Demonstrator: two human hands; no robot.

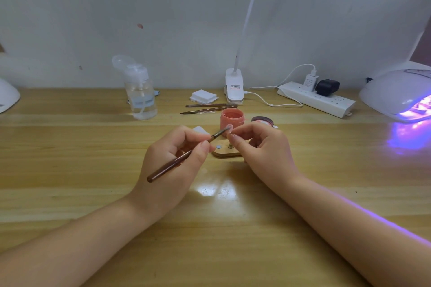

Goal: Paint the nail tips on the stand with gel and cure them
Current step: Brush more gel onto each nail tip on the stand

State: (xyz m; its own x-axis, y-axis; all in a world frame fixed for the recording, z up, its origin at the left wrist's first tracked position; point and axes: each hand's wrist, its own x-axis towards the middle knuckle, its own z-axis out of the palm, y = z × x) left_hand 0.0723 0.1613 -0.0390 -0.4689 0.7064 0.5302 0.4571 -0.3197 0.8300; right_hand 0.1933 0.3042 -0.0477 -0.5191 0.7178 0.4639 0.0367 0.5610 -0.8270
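Observation:
My left hand [173, 161] grips a brown-handled brush [179, 160], its bristles touching a small pale nail tip [229, 127]. My right hand [258, 149] pinches that nail tip between thumb and forefinger, lifted above the wooden stand [225, 152]. The stand lies flat between my hands, with a round metal disc and a small peg showing on top. Just behind stands an open pink gel jar [232, 119], and its lid [262, 120] lies to the right. At the far right a white curing lamp [396, 94] glows violet.
Two spare brushes [210, 107] lie behind the jar, near a stack of white wipes [203, 96]. A clear pump bottle [140, 91] stands at back left. A clip lamp base [234, 86], its cable and a power strip [317, 98] line the back edge. Another white device [7, 95] sits far left.

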